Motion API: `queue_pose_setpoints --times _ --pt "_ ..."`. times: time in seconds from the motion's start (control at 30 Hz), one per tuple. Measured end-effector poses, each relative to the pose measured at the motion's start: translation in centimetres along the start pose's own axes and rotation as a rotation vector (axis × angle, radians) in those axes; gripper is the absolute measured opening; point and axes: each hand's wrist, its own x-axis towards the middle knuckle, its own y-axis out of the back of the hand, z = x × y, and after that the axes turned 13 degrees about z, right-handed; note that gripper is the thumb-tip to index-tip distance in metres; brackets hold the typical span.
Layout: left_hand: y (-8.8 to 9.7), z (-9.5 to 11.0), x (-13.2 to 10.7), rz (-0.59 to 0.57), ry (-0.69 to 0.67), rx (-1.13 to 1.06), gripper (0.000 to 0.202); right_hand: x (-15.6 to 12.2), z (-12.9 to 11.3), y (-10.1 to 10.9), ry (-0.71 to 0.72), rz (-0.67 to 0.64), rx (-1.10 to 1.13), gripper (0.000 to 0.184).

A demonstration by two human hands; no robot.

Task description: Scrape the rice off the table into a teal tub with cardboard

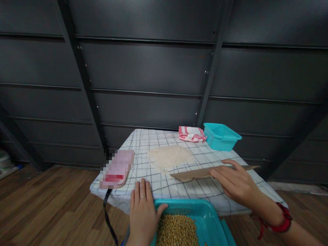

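Observation:
My left hand [142, 212] grips the near-left rim of a teal tray [204, 210] that holds a heap of yellow-brown beans [177, 233], thumb hooked over the rim. My right hand [235, 183] holds a long strip of brown cardboard [194, 173] on edge on the checked tablecloth [152, 137]. Just beyond the cardboard lies a flat pile of white grains [168, 156].
At the table's far right stands a teal tub [220, 136], with a folded pink-and-white striped cloth [192, 133] beside it. A pink blurred object [116, 169] with a dark strap [109, 218] lies at the left edge. Dark metal wall panels behind, wooden floor around.

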Motion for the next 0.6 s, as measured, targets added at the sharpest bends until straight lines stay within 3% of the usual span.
queue_pose_setpoints --times 0.3,0.6 --pt "0.2 0.0 0.0 -0.058 0.022 -0.012 0.074 0.0 -0.7 0.3 -0.014 0.01 0.015 0.03" --pt "0.4 0.0 0.2 -0.072 0.031 -0.036 0.074 -0.1 -1.2 0.6 -0.032 -0.075 0.054 0.029"
